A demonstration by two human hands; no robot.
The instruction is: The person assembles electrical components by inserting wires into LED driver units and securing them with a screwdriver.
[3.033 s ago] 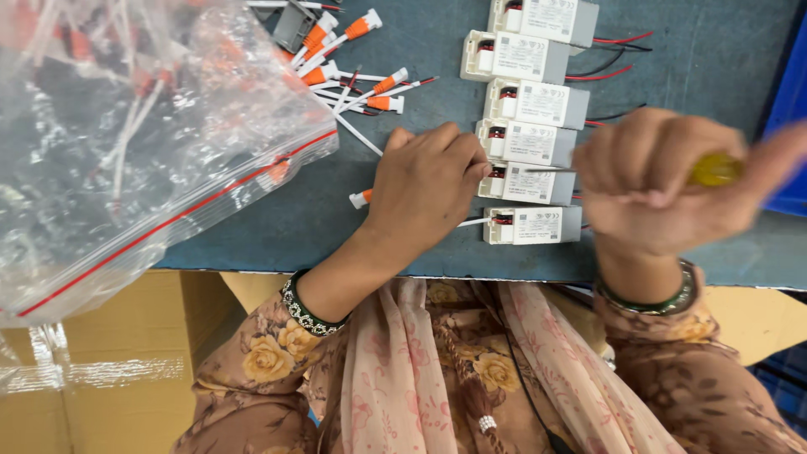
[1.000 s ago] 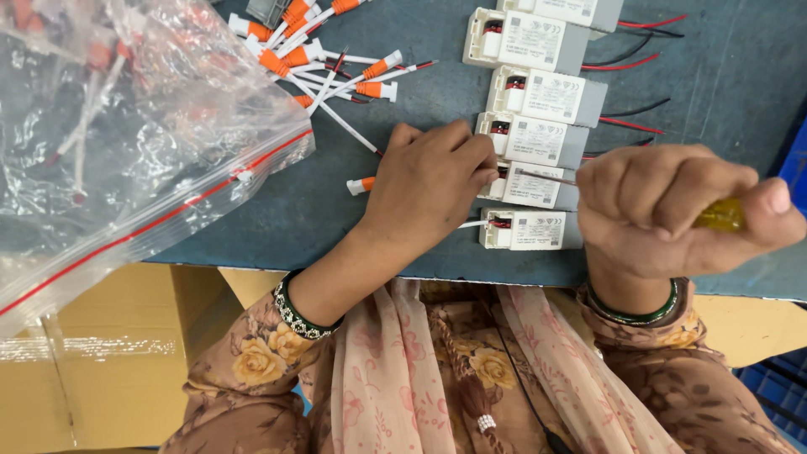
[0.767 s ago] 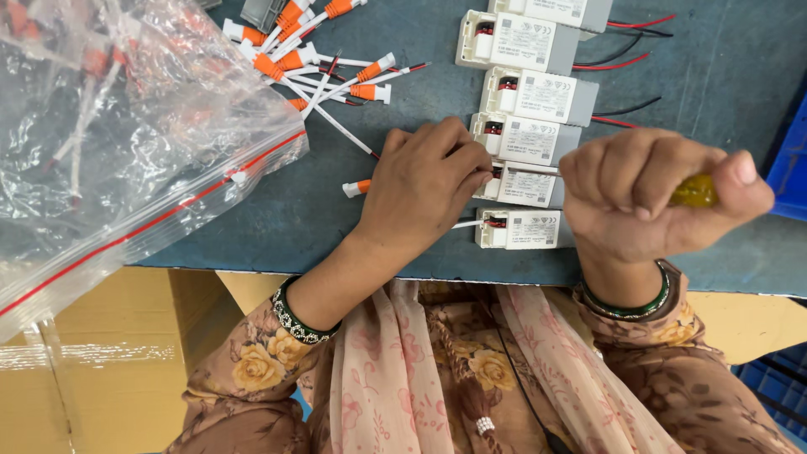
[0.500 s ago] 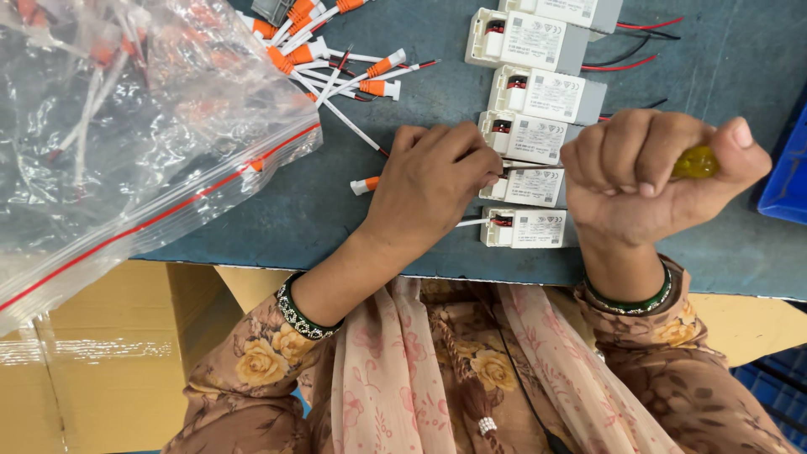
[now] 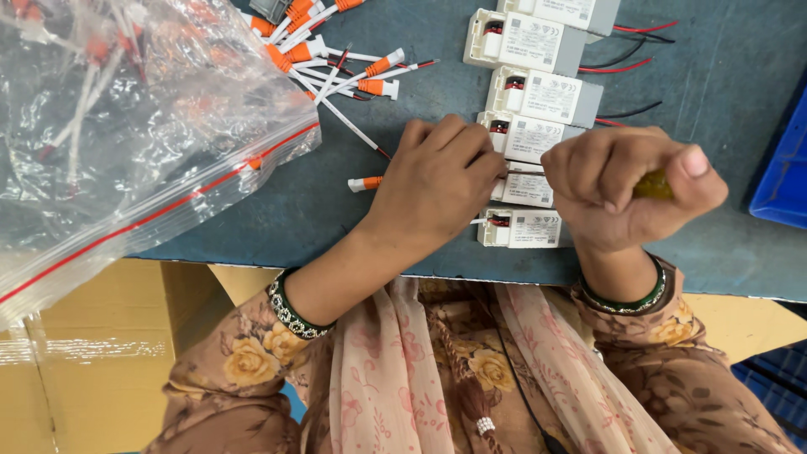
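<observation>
The small white driver box (image 5: 528,189) you were working on lay second from the near edge of the bench (image 5: 252,210), in a column of like boxes running away toward 12 o'clock. Your left hand (image 5: 437,181) rested on its terminal end, fingers (image 5: 471,151) curled together and pressing a lead against it; what they pinched was hidden under the knuckles. At 3 o'clock from that box, your right hand (image 5: 626,189) was clenched tight around the yellow-handled screwdriver (image 5: 654,185), whose thin shaft ran to the box's terminal end.

Over the last few seconds your right fist had rolled: the thumb, which earlier pointed out to 3 o'clock, had come up and over, and the yellow handle showed at a different place in your grip. Your left hand had hardly shifted on the box. I judged that as turning a terminal screw, with the lead being held in place meanwhile.

The nearest driver box (image 5: 521,229), at 6 o'clock from the one in hand, had a white lead at its end. A loose orange-capped lead (image 5: 366,182) lay at 9 o'clock from your left hand, just beside it. More orange-capped leads (image 5: 336,67) were scattered toward 11 o'clock, and the clear zip bag (image 5: 126,143) of spares sprawled farther out at 10 o'clock. Red and black wires (image 5: 626,63) trailed from the far boxes toward 1 o'clock.
</observation>
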